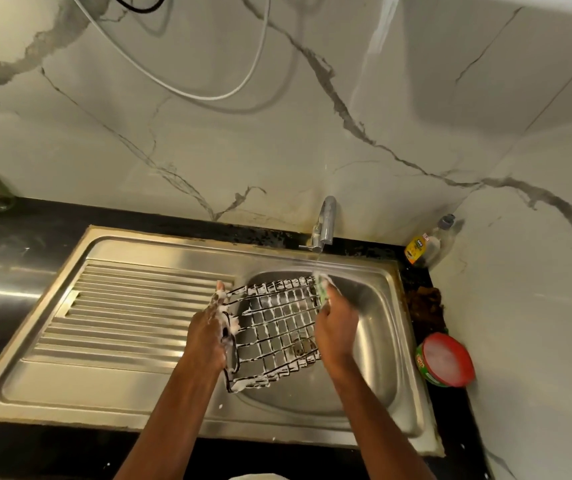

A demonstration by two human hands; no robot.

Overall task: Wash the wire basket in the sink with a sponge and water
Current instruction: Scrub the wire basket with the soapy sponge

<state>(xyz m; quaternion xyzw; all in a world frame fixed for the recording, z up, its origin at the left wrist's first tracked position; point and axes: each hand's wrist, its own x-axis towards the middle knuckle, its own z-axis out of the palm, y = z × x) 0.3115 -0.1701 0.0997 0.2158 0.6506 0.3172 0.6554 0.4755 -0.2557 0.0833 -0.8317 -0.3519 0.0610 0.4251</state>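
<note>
The basket [274, 327], a dark wire grid streaked with white suds, is held tilted over the sink [364, 344] bowl, its far edge raised toward the tap [326, 221] and its near left corner lowest. The left hand [210, 336], foamy, grips the basket's left side, fingers [220, 294] curled over the rim with 1 stretched out along the wire toward the far corner. The right hand [336, 325] is at the basket's right far corner, fingers curled round a green sponge [322, 289] that is pressed against the wires. A thin stream of water [318, 259] falls from the tap onto the sponge and that corner.

The bowl sits at the right end of the steel sink unit; the ribbed drainboard [128, 306] fills its left part. The unit is set in a dark tabletop [7, 220] that runs along a marble-patterned wall [312, 98].

In the tabletop's far right corner stands a bottle [430, 245] with a yellow label and a grey cap. Near the right edge, beside the bowl, is a round tub [447, 360] with a red rim, green side and whitish contents. Between bottle and tub lies a brown clump [425, 301]; what it is cannot be told. A white cable [187, 83] loops down the wall above
</note>
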